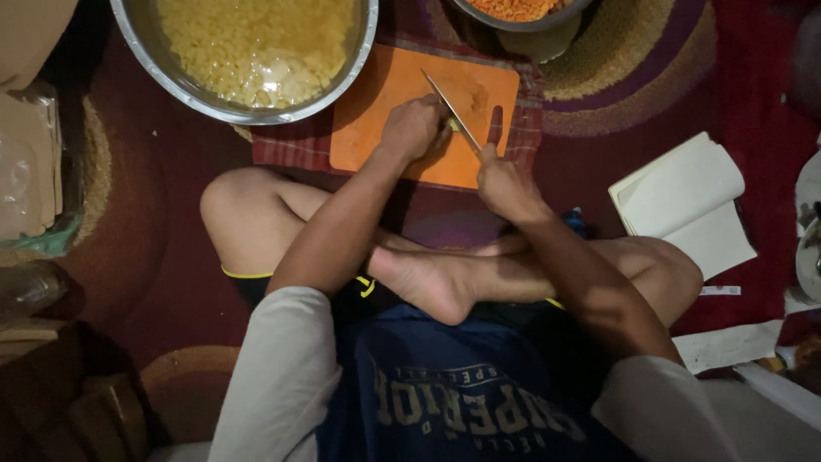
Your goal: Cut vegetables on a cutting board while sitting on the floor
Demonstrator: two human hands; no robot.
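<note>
I sit cross-legged on the floor over an orange cutting board [385,103]. My left hand [412,128] presses down on a small pale piece of food [453,125] on the board, mostly hidden under the fingers. My right hand [505,184] grips the handle of a knife [449,107], its blade angled up-left across the food beside my left fingers. A large metal bowl [342,81] filled with yellow diced pieces in water stands just beyond the board to the left.
A second metal bowl [522,10] of orange bits sits at the top edge. A checked cloth [286,145] lies under the board. An open white notebook [684,201] lies on the red rug at right. Bags and boxes [34,171] crowd the left side.
</note>
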